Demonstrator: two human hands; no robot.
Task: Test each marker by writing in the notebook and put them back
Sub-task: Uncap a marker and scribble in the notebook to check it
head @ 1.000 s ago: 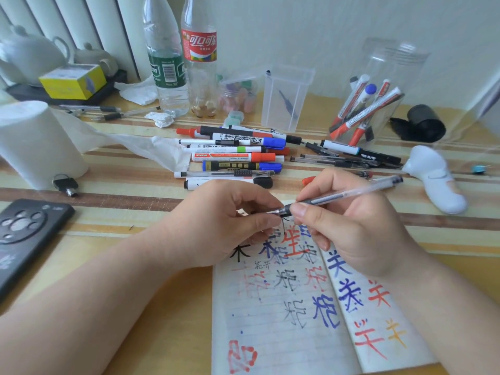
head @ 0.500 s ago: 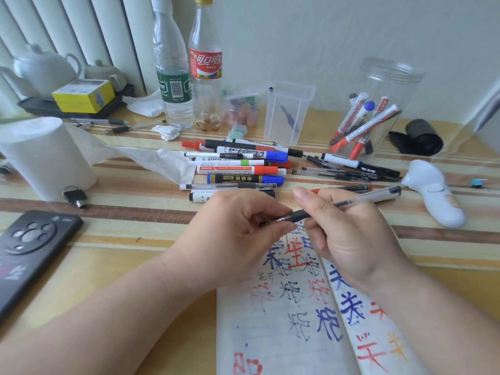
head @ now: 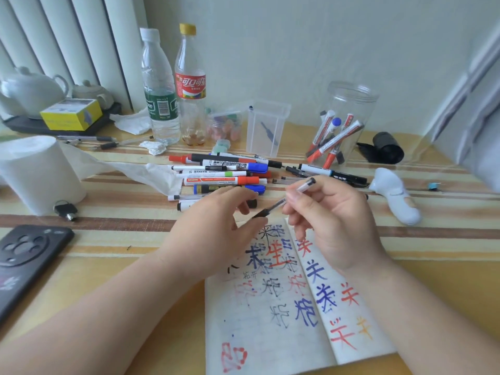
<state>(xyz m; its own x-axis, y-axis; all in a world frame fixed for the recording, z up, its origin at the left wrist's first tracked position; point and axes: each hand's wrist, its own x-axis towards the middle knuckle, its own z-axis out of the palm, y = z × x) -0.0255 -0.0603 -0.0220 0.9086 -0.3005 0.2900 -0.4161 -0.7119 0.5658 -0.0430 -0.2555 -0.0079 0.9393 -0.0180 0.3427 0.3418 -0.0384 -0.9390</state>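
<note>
The pen (head: 281, 203) is held in the air above the top edge of the open notebook (head: 270, 320), clear of the page. Its long axis runs diagonally: the dark end points down and left toward the left hand (head: 213, 226), and the black-tipped end points up and away to the right.

The right hand (head: 338, 226) carries the pen. Its fingers (head: 290, 197) are clamped on the clear barrel near the middle.

The left hand's fingers (head: 243, 196) are loosely curved and apart. The thumb sits right at the dark end. Whether it touches or pinches that end cannot be told, because the region is blurred.

The left hand is the nearer hand to the writing end. The next action probably depends on bringing that end and the left thumb together along the pen's axis.

The pen is slim, with a transparent barrel and a dark grip section. The notebook lies flat on the tabletop (head: 135, 239), and its pages are filled with red, blue, black and orange test marks. Loose markers (head: 224, 181) lie just beyond the hands. A jar (head: 349, 104) holding more markers stands farther back on the right.
</note>
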